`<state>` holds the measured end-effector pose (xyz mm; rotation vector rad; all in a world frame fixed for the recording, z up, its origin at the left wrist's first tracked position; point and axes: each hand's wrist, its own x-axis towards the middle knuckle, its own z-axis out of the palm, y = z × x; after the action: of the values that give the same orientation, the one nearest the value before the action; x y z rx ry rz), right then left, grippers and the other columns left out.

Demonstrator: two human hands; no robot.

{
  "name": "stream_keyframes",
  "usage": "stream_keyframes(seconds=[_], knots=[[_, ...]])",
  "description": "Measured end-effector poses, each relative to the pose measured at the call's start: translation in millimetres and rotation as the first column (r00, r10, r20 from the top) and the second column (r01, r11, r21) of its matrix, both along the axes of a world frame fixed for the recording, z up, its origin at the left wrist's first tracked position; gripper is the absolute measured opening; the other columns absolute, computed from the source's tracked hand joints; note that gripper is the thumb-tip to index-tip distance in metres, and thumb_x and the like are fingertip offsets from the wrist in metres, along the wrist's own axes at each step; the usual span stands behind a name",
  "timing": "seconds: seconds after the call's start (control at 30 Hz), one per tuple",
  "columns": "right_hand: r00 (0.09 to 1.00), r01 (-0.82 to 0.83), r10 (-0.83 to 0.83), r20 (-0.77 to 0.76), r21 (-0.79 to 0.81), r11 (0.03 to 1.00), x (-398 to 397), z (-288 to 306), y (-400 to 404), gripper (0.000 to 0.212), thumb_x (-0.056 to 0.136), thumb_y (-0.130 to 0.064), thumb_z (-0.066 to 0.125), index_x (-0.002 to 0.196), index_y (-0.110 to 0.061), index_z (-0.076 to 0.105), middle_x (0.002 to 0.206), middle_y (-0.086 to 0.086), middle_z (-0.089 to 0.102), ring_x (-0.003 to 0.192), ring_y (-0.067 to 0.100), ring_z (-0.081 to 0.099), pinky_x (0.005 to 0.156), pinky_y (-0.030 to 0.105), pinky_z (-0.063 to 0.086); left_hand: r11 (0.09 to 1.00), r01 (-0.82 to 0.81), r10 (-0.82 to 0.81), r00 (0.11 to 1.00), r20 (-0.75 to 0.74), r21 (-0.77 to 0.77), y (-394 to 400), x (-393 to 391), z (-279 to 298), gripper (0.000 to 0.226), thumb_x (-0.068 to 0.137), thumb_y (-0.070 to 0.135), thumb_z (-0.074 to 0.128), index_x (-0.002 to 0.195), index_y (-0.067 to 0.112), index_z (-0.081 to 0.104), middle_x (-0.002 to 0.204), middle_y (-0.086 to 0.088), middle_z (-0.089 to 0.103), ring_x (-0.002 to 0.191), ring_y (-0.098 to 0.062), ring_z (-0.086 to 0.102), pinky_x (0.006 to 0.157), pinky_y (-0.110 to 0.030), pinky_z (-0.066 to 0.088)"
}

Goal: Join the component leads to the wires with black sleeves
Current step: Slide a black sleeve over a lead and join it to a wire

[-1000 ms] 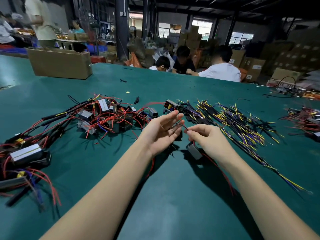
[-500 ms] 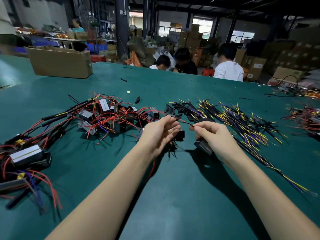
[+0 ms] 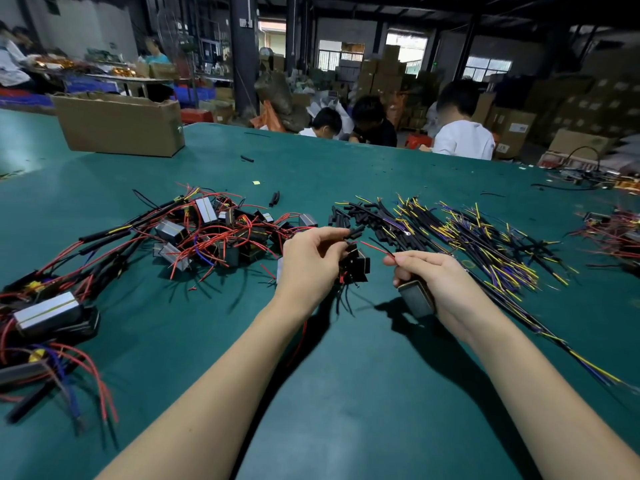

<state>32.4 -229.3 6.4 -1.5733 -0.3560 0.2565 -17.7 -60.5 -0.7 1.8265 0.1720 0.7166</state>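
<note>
Left hand: the left hand [image 3: 311, 263] is raised just over the table [image 3: 346, 393] near the middle of the view, fingers curled; thumb and forefinger pinch a short black sleeve [image 3: 355, 232] at its tip, and a black component [image 3: 356, 263] with thin dark leads hanging below sits against its lower fingers.
Right hand: the right hand [image 3: 436, 278] is at 3 o'clock from the left one, close but apart from it; its thumb and forefinger pinch a red wire [image 3: 375, 247] whose free end points toward 10 o'clock, at the sleeve, and its lower fingers are wrapped round a grey block component [image 3: 415, 299].
Gap: the red tip and the sleeve are near each other, not touching (as far as I can see from here).
Sleeve stock: a heap of loose black sleeves [image 3: 349, 216] lies at 12 o'clock from the hands.
Wire stock: a fan of yellow, purple and black wires [image 3: 485, 244] spreads at 2 o'clock.
Component pile: a tangle of grey components with red leads [image 3: 214, 233] lies at 10 o'clock; more of them [image 3: 45, 313] at 8 o'clock near the left edge.
Far side: a cardboard box [image 3: 119, 124] stands at 11 o'clock on the table; people [image 3: 462, 136] sit beyond its far rim.
</note>
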Motion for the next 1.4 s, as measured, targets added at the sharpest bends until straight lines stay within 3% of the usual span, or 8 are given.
stream_keyframes(seconds=[0.2, 0.37, 0.6, 0.8, 1.0, 1.1, 1.27, 1.4], knots=[[0.996, 0.019, -0.011, -0.086, 0.085, 0.996, 2.9, 3.9, -1.6, 0.018, 0.095, -0.011, 0.052, 0.089, -0.006, 0.069, 0.058, -0.002, 0.049, 0.055, 0.01, 0.053, 0.045, 0.011, 0.039, 0.996, -0.087, 0.085, 0.987, 0.134, 0.01, 8.3, 1.6, 3.2, 0.015, 0.088, 0.007, 0.063, 0.092, 0.016, 0.073, 0.087, 0.0, 0.07, 0.069, -0.004, 0.061, 0.068, -0.011, 0.047], [0.996, 0.019, 0.005, -0.094, 0.249, 0.968, 13.7, 26.3, 10.3, 0.016, 0.096, -0.01, 0.05, 0.094, -0.009, 0.066, 0.07, -0.007, 0.062, 0.069, 0.006, 0.053, 0.056, 0.01, 0.045, 0.983, -0.149, 0.141, 0.987, 0.077, 0.108, 8.3, 1.3, -4.1, 0.017, 0.092, 0.011, 0.055, 0.099, 0.015, 0.07, 0.093, 0.0, 0.069, 0.082, -0.012, 0.062, 0.08, -0.027, 0.05], [0.985, 0.106, -0.103, 0.137, -0.013, 0.994, 52.1, 61.4, 65.0, 0.018, 0.096, -0.01, 0.053, 0.106, -0.006, 0.068, 0.074, -0.002, 0.054, 0.051, 0.005, 0.042, 0.039, 0.011, 0.031, 0.749, -0.115, 0.207, 0.976, -0.066, 0.652, 1.2, 2.6, -16.2, 0.026, 0.093, 0.041, 0.049, 0.098, 0.025, 0.069, 0.096, 0.005, 0.069, 0.096, -0.021, 0.056, 0.081, -0.035, 0.04], [0.939, 0.212, -0.158, 0.306, -0.151, 0.966, 96.6, 72.1, 137.4, 0.016, 0.093, -0.009, 0.055, 0.093, -0.006, 0.071, 0.076, 0.004, 0.063, 0.052, 0.01, 0.049, 0.042, 0.008, 0.032, 0.654, -0.148, 0.221, 0.975, 0.0, 0.742, -1.0, 5.8, -20.3, 0.036, 0.09, 0.048, 0.048, 0.084, 0.019, 0.068, 0.088, -0.002, 0.066, 0.092, -0.027, 0.053, 0.074, -0.036, 0.037], [0.975, 0.164, -0.154, 0.161, -0.048, 0.985, 122.5, 68.0, 198.9, 0.02, 0.091, -0.002, 0.054, 0.074, -0.007, 0.064, 0.069, 0.009, 0.06, 0.039, 0.008, 0.055, 0.038, 0.013, 0.038, 0.624, -0.128, 0.203, 0.979, -0.001, 0.771, 0.1, 6.7, -22.1, 0.043, 0.089, 0.041, 0.035, 0.087, 0.016, 0.069, 0.085, -0.007, 0.063, 0.087, -0.03, 0.052, 0.069, -0.037, 0.04], [0.989, 0.069, -0.053, 0.135, -0.12, 0.99, 125.3, 57.4, 211.3, 0.01, 0.091, 0.0, 0.057, 0.095, 0.002, 0.065, 0.083, 0.018, 0.063, 0.054, 0.016, 0.062, 0.053, 0.018, 0.052, 0.613, -0.096, 0.197, 0.98, -0.034, 0.784, -1.9, 3.4, -19.6, 0.055, 0.082, 0.039, 0.015, 0.088, 0.017, 0.065, 0.086, -0.008, 0.061, 0.089, -0.03, 0.05, 0.069, -0.037, 0.039], [0.952, -0.283, 0.304, 0.031, -0.289, 0.915, 115.1, 49.3, 201.3, 0.046, 0.093, 0.001, 0.054, 0.138, 0.003, 0.042, 0.128, 0.019, 0.053, 0.115, 0.034, 0.059, 0.091, 0.033, 0.051, 0.614, -0.053, 0.202, 0.975, -0.092, 0.787, 0.6, 6.8, -22.0, 0.031, 0.092, 0.035, 0.041, 0.098, 0.017, 0.065, 0.095, -0.006, 0.06, 0.095, -0.029, 0.047, 0.074, -0.038, 0.035], [0.93, -0.207, 0.308, 0.203, -0.402, 0.892, 104.9, 60.5, 166.0, 0.038, 0.094, -0.008, 0.054, 0.132, -0.009, 0.053, 0.127, 0.01, 0.06, 0.111, 0.026, 0.063, 0.088, 0.031, 0.053, 0.719, -0.075, 0.185, 0.979, -0.087, 0.691, -2.4, 5.2, -19.0, 0.024, 0.091, 0.027, 0.048, 0.093, 0.012, 0.066, 0.094, -0.009, 0.062, 0.095, -0.03, 0.052, 0.077, -0.039, 0.041]])
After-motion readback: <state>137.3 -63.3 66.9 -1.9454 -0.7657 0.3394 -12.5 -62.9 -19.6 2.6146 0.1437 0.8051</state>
